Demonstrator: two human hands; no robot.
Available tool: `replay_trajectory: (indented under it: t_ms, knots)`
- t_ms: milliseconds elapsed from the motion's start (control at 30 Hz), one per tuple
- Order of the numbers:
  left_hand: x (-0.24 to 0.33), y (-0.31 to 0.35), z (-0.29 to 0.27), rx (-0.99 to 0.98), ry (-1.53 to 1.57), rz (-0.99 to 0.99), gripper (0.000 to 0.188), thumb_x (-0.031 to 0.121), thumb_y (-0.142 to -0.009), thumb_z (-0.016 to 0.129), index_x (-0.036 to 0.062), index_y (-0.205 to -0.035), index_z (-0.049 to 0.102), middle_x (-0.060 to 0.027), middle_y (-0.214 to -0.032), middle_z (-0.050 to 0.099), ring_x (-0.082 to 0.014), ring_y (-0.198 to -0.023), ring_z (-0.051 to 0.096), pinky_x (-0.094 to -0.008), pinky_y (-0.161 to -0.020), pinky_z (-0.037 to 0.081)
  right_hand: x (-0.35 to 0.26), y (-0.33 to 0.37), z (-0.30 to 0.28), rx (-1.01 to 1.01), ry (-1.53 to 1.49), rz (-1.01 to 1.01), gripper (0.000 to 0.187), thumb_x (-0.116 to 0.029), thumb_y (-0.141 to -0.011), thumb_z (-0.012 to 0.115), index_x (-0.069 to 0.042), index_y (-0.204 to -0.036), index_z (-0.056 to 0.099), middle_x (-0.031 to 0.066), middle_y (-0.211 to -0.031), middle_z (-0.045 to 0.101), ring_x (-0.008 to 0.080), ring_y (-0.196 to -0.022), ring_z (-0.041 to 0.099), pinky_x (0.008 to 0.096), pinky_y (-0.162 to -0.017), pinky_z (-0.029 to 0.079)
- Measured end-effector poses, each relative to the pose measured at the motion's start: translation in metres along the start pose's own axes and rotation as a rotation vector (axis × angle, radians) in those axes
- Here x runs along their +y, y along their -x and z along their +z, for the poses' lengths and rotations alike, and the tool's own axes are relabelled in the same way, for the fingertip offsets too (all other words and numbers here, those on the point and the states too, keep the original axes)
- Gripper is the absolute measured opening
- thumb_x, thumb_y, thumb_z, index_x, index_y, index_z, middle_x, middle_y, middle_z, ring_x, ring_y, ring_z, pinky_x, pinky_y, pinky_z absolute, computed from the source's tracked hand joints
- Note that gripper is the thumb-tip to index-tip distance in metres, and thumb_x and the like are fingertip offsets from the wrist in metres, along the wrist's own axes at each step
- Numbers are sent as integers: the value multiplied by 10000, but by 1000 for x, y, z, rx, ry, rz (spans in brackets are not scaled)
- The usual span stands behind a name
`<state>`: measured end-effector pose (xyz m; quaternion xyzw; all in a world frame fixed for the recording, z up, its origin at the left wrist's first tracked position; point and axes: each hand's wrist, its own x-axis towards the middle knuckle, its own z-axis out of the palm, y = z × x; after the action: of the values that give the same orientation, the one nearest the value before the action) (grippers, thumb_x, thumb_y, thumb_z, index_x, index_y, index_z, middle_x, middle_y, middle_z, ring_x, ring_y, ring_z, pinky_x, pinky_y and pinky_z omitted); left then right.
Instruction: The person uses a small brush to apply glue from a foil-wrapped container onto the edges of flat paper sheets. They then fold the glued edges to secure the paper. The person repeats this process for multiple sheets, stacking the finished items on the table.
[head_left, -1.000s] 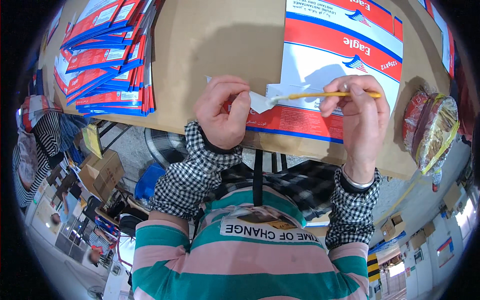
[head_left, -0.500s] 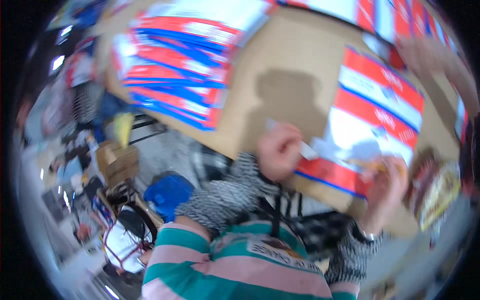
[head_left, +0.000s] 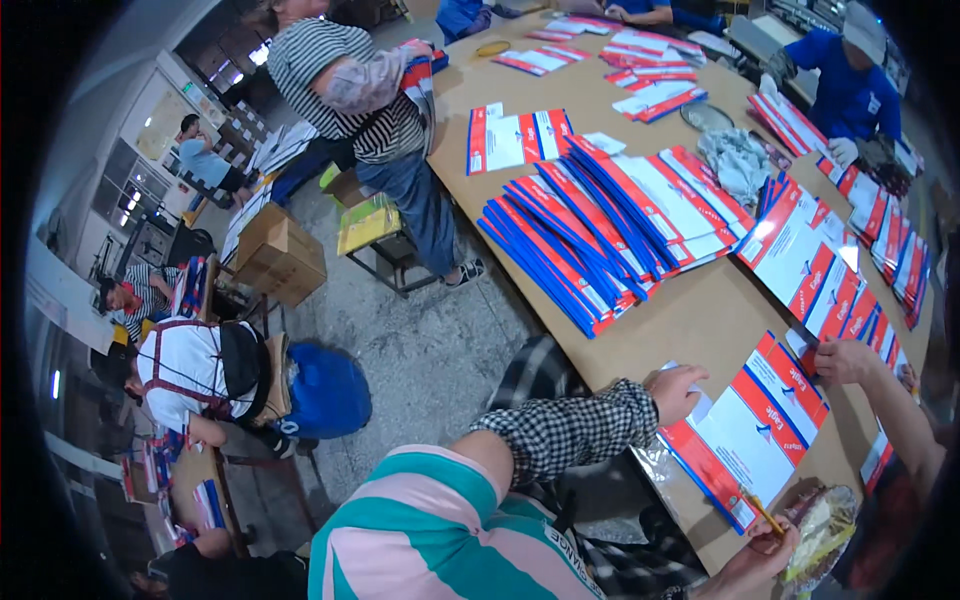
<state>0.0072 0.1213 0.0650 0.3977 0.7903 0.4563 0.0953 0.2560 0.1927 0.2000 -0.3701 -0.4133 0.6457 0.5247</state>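
In front of me on the table [head_left: 570, 345] lies a flat red, white and blue printed cardboard piece [head_left: 740, 425]. My left hand [head_left: 680, 392] is at its left edge, fingers curled, with a small white paper piece [head_left: 700, 406] at the fingertips. Between the fingers of my right hand [head_left: 765, 560], at the near corner, is a thin yellow stick [head_left: 765, 512], its tip over the cardboard's red border. Beside that hand sits a plastic-lined dish [head_left: 822, 540] with pale and yellowish contents, partly hidden.
A fanned stack of printed cardboard [head_left: 610, 230] lies farther along the table. From the right, another person's hand [head_left: 845, 360] reaches over a neighbouring row. Co-workers stand around, one in a striped top [head_left: 350, 85]. A stool [head_left: 372, 225] and carton [head_left: 280, 255] are left.
The view has swung left and up, showing more room and table. My right hand is lower, nearer the dish, with the stick still in it. My left hand stays at the cardboard's left edge.
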Motion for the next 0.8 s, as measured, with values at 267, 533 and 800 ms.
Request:
replay_trajectory:
  t_ms: [267, 533, 800]
  knots:
    - [6, -29, -15, -376, -194, -239, 198, 111, -752, 562, 73, -936, 624, -151, -903, 639, -335, -903, 594, -405, -795, 472, -39, 43, -23, 118, 38, -74, 270, -178, -879, 458, 47, -823, 595, 115, -748, 610, 151, -613, 543, 227, -572, 423]
    - [36, 63, -36, -311, 179, -87, 268, 271, -850, 571, 8, -887, 604, -150, -739, 624, -272, -689, 631, -372, -652, 512, -39, 65, -56, 141, 38, -143, 233, -260, -896, 459, -43, -878, 543, 54, -821, 538, 85, -615, 463, 193, -532, 371]
    - [43, 103, 4, -879, 640, -1167, 1216, 904, -583, 365, -209, -1065, 456, -322, -1015, 558, -364, -904, 625, -403, -740, 550, -44, 81, -49, 55, -45, -144, 192, -195, -907, 453, -14, -921, 514, 154, -827, 586, 175, -604, 546, 273, -546, 437]
